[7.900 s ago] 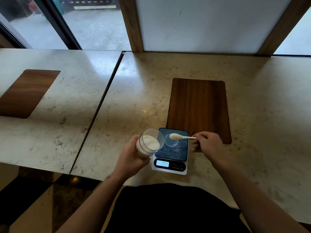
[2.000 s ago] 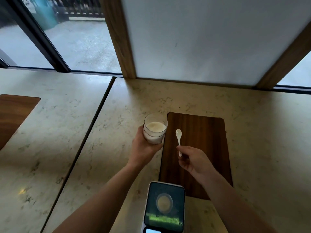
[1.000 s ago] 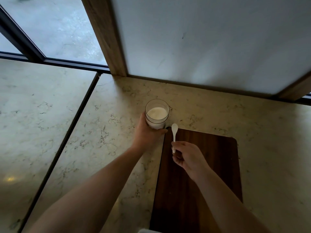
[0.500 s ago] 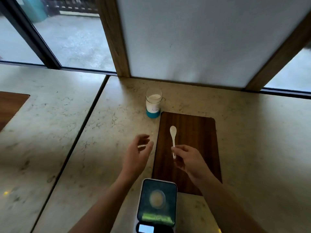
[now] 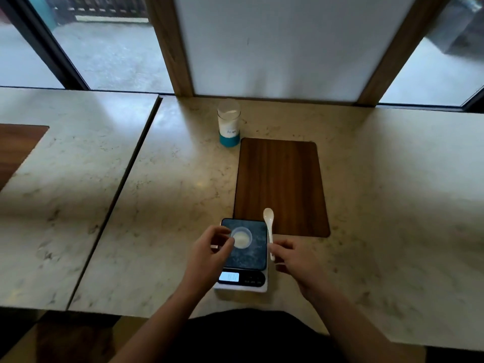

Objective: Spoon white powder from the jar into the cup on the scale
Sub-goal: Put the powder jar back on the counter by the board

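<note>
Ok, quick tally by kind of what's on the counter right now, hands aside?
Jar of white powder: 1
Cup: 1
Scale: 1
Spoon, held in the right hand: 1
Wooden boards, one centre, one far left: 2
Total: 6

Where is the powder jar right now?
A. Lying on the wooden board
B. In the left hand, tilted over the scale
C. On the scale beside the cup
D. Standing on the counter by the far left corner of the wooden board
D: the jar stands upright on the counter off the wooden board's far left corner, away from both hands.
</note>
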